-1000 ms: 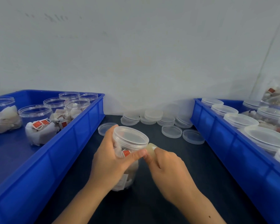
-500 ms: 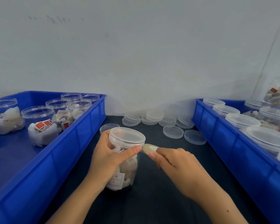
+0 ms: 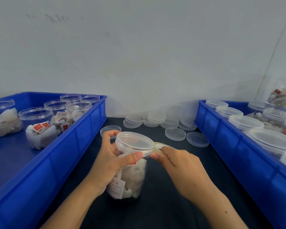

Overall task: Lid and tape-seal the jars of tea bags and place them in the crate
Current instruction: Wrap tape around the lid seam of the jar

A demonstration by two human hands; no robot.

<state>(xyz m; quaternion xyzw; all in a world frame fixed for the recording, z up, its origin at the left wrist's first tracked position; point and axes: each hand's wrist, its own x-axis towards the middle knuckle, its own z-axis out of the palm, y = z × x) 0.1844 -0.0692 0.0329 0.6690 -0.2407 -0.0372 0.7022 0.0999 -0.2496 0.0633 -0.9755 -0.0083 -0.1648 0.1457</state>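
Two hands worked one jar [image 3: 129, 176] at lower centre: the left hand [image 3: 112, 161] gripped it beneath its lid [image 3: 134, 144], now tilted further than a second earlier, while the right hand [image 3: 178, 166] pinched tape [image 3: 158, 147] against the rim, so sealing looked underway.
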